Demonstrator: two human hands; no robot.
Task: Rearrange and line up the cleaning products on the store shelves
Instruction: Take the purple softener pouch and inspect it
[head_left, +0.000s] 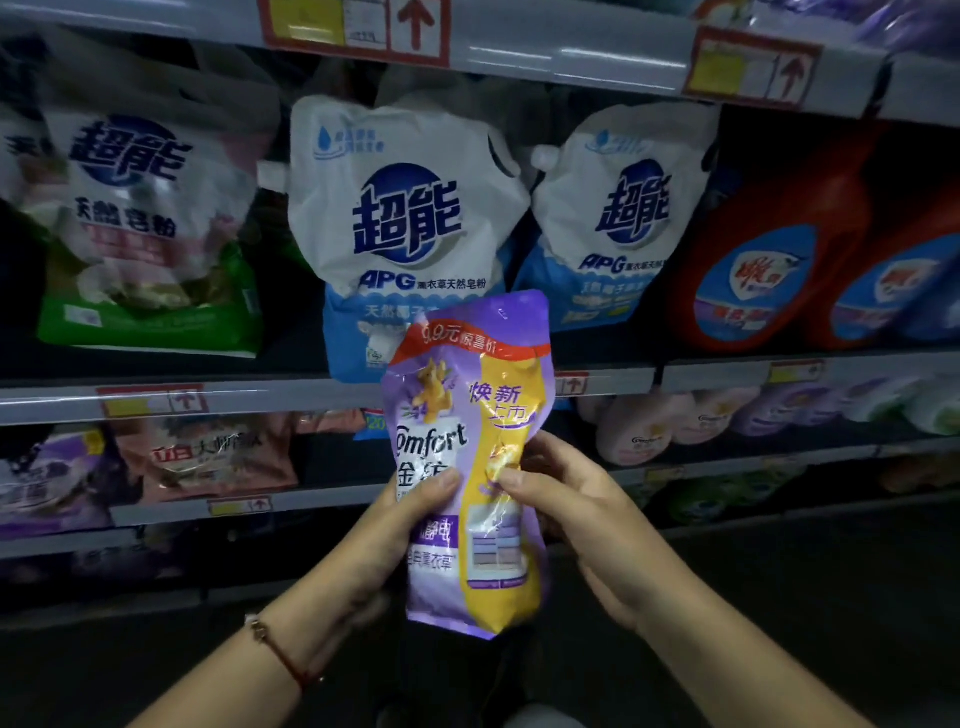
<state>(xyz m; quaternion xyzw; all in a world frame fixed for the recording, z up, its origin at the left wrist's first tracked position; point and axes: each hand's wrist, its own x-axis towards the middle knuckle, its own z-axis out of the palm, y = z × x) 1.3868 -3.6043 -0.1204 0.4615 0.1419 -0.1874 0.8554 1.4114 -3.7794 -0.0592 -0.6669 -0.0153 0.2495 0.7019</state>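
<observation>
The pouch (470, 462), a purple and yellow fabric-softener refill, stood upright in mid-air in front of the shelves, clear of every ledge, with its printed face turned toward me. I had the left hand (410, 512) wrapped round its left side, thumb pressed flat on the label, and the right hand (566, 512) pinching the yellow panel from the other side. So each grip was clenched on the pouch, neither one free. I judged the two-sided hold was there because the soft pack would sag if held from one edge only, and it let me read the front before choosing a slot.

Behind it, a white and blue detergent bag (402, 228) leaned forward over the shelf edge (249, 397), with a second such bag (618, 218) beside it and red bottles (758, 260) further right. Pink and purple softener bottles (675, 423) sat on the lower right shelf, which I took to be the pouch's likely home.
</observation>
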